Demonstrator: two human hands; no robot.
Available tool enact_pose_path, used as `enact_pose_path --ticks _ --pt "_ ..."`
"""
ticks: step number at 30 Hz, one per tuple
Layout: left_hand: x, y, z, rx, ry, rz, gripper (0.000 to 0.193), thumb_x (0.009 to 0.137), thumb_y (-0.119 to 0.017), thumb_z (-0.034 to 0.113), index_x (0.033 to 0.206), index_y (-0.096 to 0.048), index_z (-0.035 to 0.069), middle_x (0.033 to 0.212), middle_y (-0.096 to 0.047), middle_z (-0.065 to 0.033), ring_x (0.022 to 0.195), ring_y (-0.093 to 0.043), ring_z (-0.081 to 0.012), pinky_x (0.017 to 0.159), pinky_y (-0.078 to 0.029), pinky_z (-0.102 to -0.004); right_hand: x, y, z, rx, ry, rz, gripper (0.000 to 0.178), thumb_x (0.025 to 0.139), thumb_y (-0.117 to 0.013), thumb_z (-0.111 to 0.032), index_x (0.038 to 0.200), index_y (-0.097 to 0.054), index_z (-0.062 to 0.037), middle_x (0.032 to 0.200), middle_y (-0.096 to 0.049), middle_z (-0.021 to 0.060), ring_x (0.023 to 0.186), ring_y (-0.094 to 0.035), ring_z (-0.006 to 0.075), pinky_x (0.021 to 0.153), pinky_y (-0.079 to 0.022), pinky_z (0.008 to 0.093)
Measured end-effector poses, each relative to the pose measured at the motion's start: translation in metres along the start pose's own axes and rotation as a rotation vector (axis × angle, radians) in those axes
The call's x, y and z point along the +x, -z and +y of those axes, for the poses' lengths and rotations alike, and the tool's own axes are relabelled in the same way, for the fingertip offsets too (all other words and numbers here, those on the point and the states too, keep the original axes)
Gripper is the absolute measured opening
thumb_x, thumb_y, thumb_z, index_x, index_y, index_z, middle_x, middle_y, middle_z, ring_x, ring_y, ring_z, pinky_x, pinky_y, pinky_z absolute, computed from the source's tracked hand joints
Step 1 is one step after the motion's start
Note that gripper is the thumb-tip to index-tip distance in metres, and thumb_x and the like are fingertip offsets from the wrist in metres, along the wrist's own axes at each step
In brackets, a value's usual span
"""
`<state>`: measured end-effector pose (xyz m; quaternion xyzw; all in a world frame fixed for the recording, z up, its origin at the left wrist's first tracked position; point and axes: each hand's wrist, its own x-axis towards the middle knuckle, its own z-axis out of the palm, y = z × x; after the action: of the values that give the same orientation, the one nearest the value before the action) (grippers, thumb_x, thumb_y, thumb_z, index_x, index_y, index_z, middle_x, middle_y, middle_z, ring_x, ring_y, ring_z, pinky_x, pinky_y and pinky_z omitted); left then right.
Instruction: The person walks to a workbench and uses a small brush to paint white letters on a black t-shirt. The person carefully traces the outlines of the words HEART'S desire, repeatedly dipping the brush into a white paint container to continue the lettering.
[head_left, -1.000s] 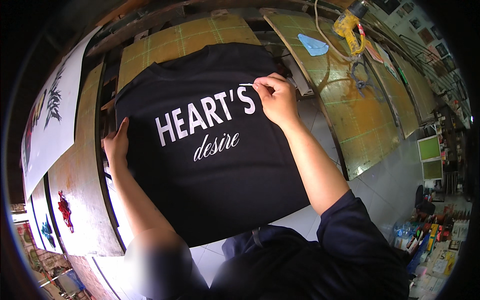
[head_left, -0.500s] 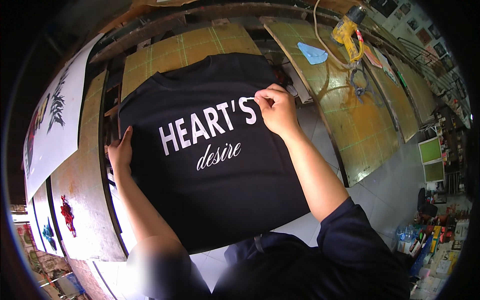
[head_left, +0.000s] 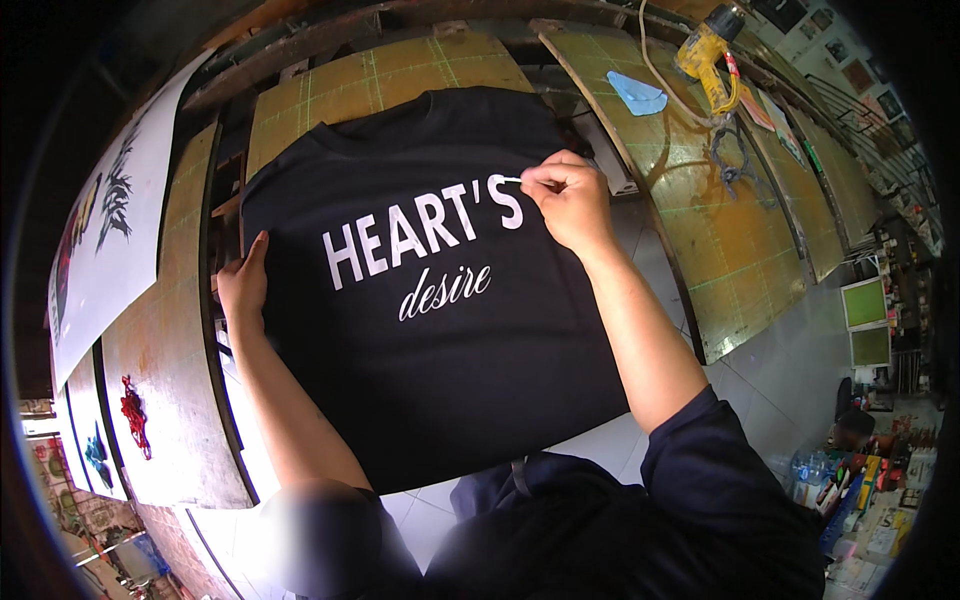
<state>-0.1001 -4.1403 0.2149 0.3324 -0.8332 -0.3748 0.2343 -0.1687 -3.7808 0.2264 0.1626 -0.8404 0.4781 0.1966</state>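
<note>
A black T-shirt (head_left: 450,375) lies spread over a yellowish board, its neckline at the far end. White lettering (head_left: 425,235) runs across the chest in two lines. My right hand (head_left: 575,205) pinches a thin white stick (head_left: 511,180), which looks like a cotton swab. The stick's tip meets the top of the last large letter. At the shirt's left edge, my left hand (head_left: 242,290) has its thumb on top and its fingers curled underneath, gripping the edge; those fingers are mostly hidden.
On the board (head_left: 700,230) to the right lie a yellow heat gun (head_left: 708,65) with its cord and a folded blue cloth (head_left: 637,93). Left are a large printed sheet (head_left: 120,215) and a red tangled bundle (head_left: 134,415). Bottles and boxes crowd the lower right.
The shirt and boards sit slightly higher and further right in the picture. My right hand has drawn back a little from the letter, and more of the white stick shows.
</note>
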Motion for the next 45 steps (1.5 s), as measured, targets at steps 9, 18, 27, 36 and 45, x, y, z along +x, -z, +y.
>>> enact_pose_path --ticks 9,18,27,36,45 --pt "0.000 0.004 0.013 0.083 0.158 -0.127 0.061 0.069 -0.069 0.050 0.087 -0.064 -0.008 0.098 -0.062 -0.0189 0.098 -0.057 -0.0270 0.089 -0.039 -0.0313 0.000 0.002 0.008 0.123 -0.010 0.001 0.009 0.069 -0.067 0.005 0.074 -0.067 -0.0016 0.070 -0.059 0.0054 0.057 -0.055 0.0112 0.053 -0.044 0.0231" --pt "0.006 0.003 0.005 0.098 0.187 -0.141 0.062 0.067 -0.069 0.052 0.083 -0.064 -0.008 0.094 -0.062 -0.0192 0.093 -0.058 -0.0277 0.088 -0.040 -0.0329 0.001 0.005 0.000 0.057 0.011 0.004 0.006 0.071 -0.066 0.003 0.077 -0.066 0.0008 0.069 -0.059 0.0068 0.057 -0.056 0.0122 0.054 -0.045 0.0237" --pt "0.008 0.003 -0.002 0.080 0.152 -0.110 0.062 0.067 -0.069 0.053 0.078 -0.064 -0.008 0.087 -0.062 -0.0176 0.087 -0.058 -0.0260 0.085 -0.041 -0.0329 0.001 0.005 -0.007 -0.035 0.004 -0.061 0.002 0.073 -0.065 0.002 0.074 -0.066 0.0004 0.070 -0.059 0.0089 0.061 -0.060 0.0188 0.054 -0.046 0.0274" --pt "0.007 0.003 0.002 0.080 0.158 -0.126 0.064 0.067 -0.069 0.053 0.080 -0.064 -0.009 0.094 -0.062 -0.0197 0.093 -0.058 -0.0274 0.088 -0.040 -0.0327 0.000 0.003 0.002 -0.035 0.063 -0.038 0.003 0.073 -0.066 0.000 0.077 -0.066 -0.0007 0.068 -0.058 0.0047 0.056 -0.054 0.0116 0.052 -0.043 0.0240" --pt "0.012 0.003 0.000 0.114 0.213 -0.179 0.063 0.066 -0.069 0.055 0.076 -0.063 -0.007 0.091 -0.062 -0.0191 0.093 -0.057 -0.0271 0.089 -0.039 -0.0330 0.001 0.004 -0.003 -0.007 0.002 -0.049 0.004 0.071 -0.063 0.003 0.072 -0.065 -0.0003 0.070 -0.060 0.0099 0.063 -0.061 0.0228 0.056 -0.047 0.0296"
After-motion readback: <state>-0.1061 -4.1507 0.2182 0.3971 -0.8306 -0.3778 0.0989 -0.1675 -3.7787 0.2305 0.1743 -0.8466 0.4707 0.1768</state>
